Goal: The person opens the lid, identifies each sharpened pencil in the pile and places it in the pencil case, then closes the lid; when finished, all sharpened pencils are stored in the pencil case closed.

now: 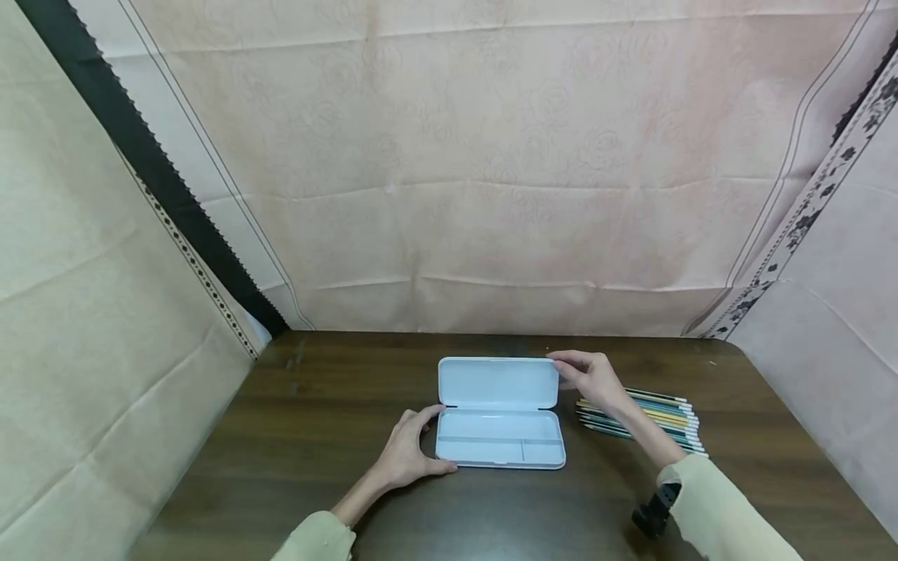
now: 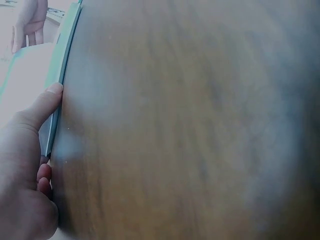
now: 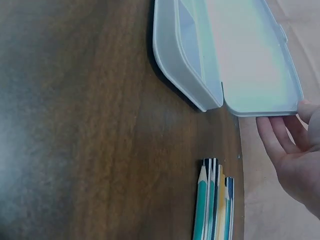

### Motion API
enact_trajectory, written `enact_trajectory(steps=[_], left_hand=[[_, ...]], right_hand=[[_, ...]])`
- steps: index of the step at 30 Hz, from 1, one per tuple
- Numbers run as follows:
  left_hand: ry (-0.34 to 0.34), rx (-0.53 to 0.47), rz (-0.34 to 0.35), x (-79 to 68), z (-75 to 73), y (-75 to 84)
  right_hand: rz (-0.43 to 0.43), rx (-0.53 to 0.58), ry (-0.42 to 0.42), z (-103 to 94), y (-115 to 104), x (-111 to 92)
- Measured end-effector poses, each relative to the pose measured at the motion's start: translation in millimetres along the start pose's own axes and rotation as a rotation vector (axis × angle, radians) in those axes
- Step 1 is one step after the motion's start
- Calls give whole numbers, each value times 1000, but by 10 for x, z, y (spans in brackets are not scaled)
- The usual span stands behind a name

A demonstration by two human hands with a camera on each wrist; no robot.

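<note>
One brown wooden table [image 1: 316, 436]; open pale-blue rectangular plastic case [image 1: 484, 427] near far edge, left hand [image 1: 407, 452] gripping side, right hand [image 1: 589, 378] pinching lid [image 1: 498, 383] corner; multicoloured wooden pencils [image 1: 669, 413] toward right edge, scattering possible if right forearm [image 1: 648, 436] dips.

**Light-blue case [image 1: 500, 425] lay open at lower centre**

The left grip [image 1: 410, 449] held its left side; the right grip [image 1: 591, 376] pinched the lid's [image 1: 496, 382] upper right corner. Pencils [image 1: 672, 415] lay at lower right on the brown surface [image 1: 295, 452]. Pale cloth [image 1: 491, 171] filled the upper frame.
</note>
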State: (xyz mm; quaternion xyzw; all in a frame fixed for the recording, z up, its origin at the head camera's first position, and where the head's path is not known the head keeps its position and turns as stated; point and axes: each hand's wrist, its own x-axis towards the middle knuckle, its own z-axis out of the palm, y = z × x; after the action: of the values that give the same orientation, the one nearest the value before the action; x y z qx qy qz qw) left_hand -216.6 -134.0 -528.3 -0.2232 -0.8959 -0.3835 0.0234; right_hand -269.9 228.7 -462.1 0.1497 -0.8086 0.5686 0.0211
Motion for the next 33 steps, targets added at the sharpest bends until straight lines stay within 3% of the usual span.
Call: enact_trajectory(steps=[5, 12, 19, 33], left_hand=[[0, 1, 13, -15, 12, -5], [-33, -15, -5, -175, 73, 1], [-47, -10, -11, -144, 79, 8], [-11, 5, 4, 7, 2, 17]], right_hand=[[80, 72, -12, -7, 56, 2], [147, 102, -9, 54, 208, -123], [198, 104, 21, 42, 241, -133], [149, 61, -11, -116, 38, -87]])
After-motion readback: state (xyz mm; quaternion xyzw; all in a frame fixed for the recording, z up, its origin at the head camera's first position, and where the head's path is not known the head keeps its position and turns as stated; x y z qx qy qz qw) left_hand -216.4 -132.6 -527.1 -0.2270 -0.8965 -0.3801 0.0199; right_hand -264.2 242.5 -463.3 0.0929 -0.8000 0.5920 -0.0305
